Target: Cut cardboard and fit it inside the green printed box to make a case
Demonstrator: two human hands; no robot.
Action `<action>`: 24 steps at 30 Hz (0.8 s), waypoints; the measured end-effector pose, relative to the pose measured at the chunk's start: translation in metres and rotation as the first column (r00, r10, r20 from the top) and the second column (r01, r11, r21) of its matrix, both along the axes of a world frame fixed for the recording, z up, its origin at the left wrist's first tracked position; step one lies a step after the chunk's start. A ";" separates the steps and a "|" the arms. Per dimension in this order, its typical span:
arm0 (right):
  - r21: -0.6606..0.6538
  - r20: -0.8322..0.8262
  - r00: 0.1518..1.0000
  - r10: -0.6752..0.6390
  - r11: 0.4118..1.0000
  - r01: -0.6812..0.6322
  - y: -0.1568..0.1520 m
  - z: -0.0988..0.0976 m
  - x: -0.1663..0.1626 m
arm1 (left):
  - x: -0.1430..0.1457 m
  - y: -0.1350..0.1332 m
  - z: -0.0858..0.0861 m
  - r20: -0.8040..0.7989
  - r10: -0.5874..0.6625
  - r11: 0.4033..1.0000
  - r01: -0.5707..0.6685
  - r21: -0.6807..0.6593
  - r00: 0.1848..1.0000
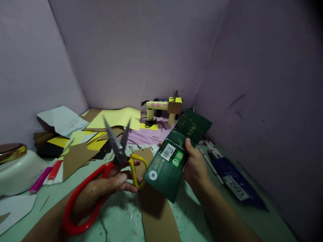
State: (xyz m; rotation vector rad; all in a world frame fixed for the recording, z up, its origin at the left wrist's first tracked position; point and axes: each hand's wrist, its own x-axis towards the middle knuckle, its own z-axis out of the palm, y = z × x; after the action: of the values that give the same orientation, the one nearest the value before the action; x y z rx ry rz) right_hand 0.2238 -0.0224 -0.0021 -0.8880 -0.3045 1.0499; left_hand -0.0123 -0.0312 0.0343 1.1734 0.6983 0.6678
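Observation:
In my left hand [108, 186] is a pair of scissors [120, 155] with one red and one yellow handle loop. Its blades are spread apart and point up and away from me. My right hand [196, 164] grips the edge of a dark green printed cardboard piece [165, 173], creased into panels, with a barcode and a round white seal. The cardboard is tilted, and its lower left corner comes close to the yellow loop; I cannot tell whether they touch. Below both hands a long brown cardboard strip [157, 215] lies on the table.
A paper animal figure [161, 106] and black thread [152, 124] are at the back. Sheets of yellow paper [121, 117] and card scraps lie left, with markers [40, 179] and a white rounded container [20, 171]. A blue packet [239, 185] and white pens [212, 166] lie right. Walls surround the table.

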 end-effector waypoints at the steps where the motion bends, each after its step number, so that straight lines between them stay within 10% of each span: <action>1: 0.000 0.000 1.000 0.010 1.000 -0.010 0.000 0.000 0.000 | 0.001 0.000 0.000 -0.013 -0.022 0.999 0.023 0.033 1.000; 11: -0.049 0.078 0.994 0.074 0.996 -0.071 -0.009 -0.001 -0.016 | 0.031 -0.006 -0.018 -0.072 0.115 0.992 -0.111 0.056 0.991; 17: -0.117 -0.190 0.950 0.247 0.955 -0.271 -0.015 0.009 -0.027 | 0.038 -0.010 -0.026 -0.045 0.301 0.953 -0.298 0.056 0.953; 24: -0.213 -0.320 0.900 0.296 0.903 -0.373 -0.016 0.011 -0.027 | 0.038 -0.007 -0.034 -0.003 0.196 0.978 -0.195 0.075 0.981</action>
State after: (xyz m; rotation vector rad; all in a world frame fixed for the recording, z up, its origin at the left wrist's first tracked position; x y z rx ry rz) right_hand 0.1964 -0.0384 0.0090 -0.9327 -0.0750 1.5534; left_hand 0.0261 -0.0381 0.0008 1.1862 0.8101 0.8599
